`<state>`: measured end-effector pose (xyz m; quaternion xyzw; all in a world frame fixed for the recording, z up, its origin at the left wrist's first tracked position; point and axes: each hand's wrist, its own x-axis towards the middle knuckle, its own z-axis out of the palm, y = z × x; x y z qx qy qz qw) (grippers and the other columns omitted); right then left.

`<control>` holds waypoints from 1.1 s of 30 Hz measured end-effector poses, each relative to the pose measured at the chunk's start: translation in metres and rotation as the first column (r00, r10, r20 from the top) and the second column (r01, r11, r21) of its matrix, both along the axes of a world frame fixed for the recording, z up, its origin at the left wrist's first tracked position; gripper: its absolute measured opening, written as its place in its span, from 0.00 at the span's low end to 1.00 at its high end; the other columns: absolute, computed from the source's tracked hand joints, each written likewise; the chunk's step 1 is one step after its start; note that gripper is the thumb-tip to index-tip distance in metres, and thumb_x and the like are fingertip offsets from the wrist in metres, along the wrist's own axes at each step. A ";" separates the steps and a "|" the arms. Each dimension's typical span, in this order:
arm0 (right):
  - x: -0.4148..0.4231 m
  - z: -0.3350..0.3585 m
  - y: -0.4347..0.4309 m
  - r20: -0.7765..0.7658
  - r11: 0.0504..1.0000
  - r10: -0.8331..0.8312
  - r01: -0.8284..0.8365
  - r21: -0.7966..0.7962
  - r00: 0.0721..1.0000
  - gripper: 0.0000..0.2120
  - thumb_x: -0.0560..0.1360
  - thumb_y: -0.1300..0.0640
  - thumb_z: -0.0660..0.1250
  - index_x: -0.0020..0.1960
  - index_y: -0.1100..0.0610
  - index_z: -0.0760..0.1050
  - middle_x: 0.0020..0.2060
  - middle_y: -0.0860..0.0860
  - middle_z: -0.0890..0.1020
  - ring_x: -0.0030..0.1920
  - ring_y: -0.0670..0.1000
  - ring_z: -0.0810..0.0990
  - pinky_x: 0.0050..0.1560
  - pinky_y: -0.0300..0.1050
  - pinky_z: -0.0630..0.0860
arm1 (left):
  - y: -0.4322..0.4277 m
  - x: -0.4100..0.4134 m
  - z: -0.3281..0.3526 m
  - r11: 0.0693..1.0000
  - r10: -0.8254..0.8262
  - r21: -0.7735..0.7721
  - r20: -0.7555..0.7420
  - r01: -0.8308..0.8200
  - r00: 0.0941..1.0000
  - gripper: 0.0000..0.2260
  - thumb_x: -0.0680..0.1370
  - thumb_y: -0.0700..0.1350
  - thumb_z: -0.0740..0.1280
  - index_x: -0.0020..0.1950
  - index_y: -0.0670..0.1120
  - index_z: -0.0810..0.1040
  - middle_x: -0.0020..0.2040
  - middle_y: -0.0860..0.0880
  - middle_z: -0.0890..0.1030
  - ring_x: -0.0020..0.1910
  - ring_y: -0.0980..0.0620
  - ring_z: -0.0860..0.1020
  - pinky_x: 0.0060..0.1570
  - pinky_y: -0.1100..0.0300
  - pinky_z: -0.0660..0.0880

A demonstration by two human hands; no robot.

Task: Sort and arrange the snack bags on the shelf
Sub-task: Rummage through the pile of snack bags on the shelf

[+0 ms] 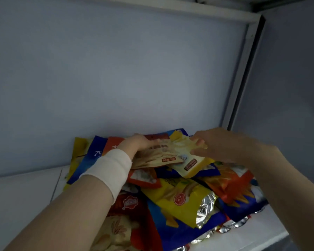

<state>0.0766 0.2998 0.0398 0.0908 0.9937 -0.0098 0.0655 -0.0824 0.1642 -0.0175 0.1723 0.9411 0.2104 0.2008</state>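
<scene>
A loose heap of snack bags point(179, 196) in yellow, blue, red and orange lies on the white shelf point(22, 192). My left hand point(138, 144), with a white band round the wrist, grips a beige and red bag point(156, 156) on top of the heap. Beside it my right hand point(212, 144) pinches the upper edge of a pale yellow bag point(188, 160). The two bags overlap at the top of the pile. A blue and yellow bag point(181, 214) lies lower, toward the front.
The shelf's white back wall point(116, 69) rises behind the heap. A metal upright point(241, 73) stands at the right. Bare shelf board shows left of the heap, and a strip shows at the front right point(252, 236).
</scene>
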 end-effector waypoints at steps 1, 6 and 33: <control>-0.007 -0.002 0.004 0.014 1.000 0.016 -0.016 0.000 1.000 0.24 0.77 0.42 0.57 0.70 0.51 0.64 0.64 0.51 0.74 0.61 0.52 0.73 0.62 0.48 0.71 | 0.003 -0.004 0.000 1.000 0.024 -0.008 0.025 -0.023 0.999 0.40 0.73 0.67 0.60 0.76 0.41 0.59 0.74 0.42 0.65 0.69 0.43 0.68 0.67 0.54 0.65; -0.034 -0.008 0.021 0.047 0.992 0.111 -0.108 -0.060 0.993 0.24 0.78 0.43 0.57 0.70 0.51 0.64 0.64 0.51 0.74 0.62 0.52 0.72 0.62 0.46 0.71 | 0.014 -0.014 -0.009 0.995 0.089 -0.056 0.032 -0.087 0.996 0.38 0.73 0.64 0.65 0.75 0.44 0.61 0.73 0.44 0.67 0.68 0.44 0.69 0.65 0.54 0.66; -0.039 -0.029 0.043 -0.010 0.960 0.103 -0.102 -0.259 0.995 0.22 0.79 0.44 0.54 0.68 0.53 0.69 0.64 0.53 0.76 0.62 0.52 0.74 0.61 0.43 0.70 | 0.006 -0.009 -0.012 0.864 0.354 0.297 0.215 -0.407 0.910 0.30 0.70 0.54 0.74 0.66 0.39 0.72 0.62 0.41 0.76 0.60 0.43 0.75 0.63 0.51 0.72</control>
